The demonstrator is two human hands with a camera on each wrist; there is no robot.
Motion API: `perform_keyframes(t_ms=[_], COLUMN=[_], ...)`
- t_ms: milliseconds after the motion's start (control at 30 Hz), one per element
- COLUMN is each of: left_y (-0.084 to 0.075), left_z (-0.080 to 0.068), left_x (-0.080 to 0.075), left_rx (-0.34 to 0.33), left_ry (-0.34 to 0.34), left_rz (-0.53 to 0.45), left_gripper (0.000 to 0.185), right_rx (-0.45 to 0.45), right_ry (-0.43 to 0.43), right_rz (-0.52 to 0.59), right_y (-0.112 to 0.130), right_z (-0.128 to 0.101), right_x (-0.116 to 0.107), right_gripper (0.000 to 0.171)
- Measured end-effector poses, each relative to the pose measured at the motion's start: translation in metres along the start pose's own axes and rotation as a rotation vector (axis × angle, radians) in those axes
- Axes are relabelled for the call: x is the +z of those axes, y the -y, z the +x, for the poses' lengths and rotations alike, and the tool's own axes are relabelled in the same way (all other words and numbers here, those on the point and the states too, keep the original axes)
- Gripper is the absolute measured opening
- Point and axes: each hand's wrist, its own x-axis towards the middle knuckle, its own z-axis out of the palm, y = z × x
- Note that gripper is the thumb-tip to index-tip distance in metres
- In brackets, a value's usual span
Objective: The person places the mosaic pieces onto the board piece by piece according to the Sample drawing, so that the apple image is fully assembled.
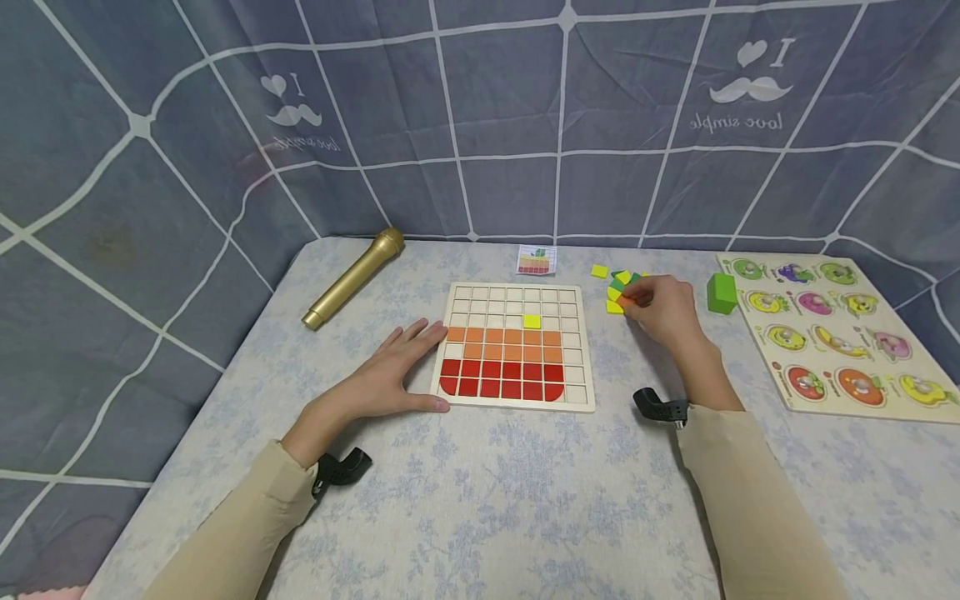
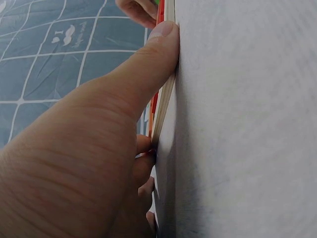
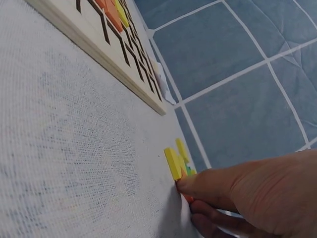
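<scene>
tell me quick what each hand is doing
Left hand: open, fingers straight, thumb against the board edge.
Right hand: fingers curled on the loose tiles; whether it grips one cannot be told.

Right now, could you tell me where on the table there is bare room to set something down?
The near strip in front of the grid board, between both sleeves, is bare. So is the patch between the gold microphone and the left hand. It is crowded around the right hand, among the loose tiles, green block and fruit puzzle.
</scene>
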Motion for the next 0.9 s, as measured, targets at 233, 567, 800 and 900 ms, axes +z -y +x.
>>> perform_keyframes(t_ms=[233,567,800,900], left_y=[0.002,0.001,-0.002,-0.002], left_z=[0.000,0.000,0.000,0.000], left_x=[0.000,0.000,-0.001,-0.001], left_rx=[0.003,-0.002,-0.005,-0.004], left_ry=[-0.001,0.008,0.009,0.010], left_rz=[0.012,0.008,0.010,0.012], left_gripper=[0.116,0.116,0.117,0.116], right_rx=[-0.024,-0.108,-0.160,-0.163], right_ry=[-0.017,-0.042,0.059,0.100], right_rz=[0.001,0.082,0.112,0.139], right_y=[-0.001,0.022,0.046,0.055], right_z=[-0.001,0.001,0.001,-0.001], right_x=[-0.005,-0.006,0.013,0.021], right_gripper=[0.022,0.022,0.017,0.017])
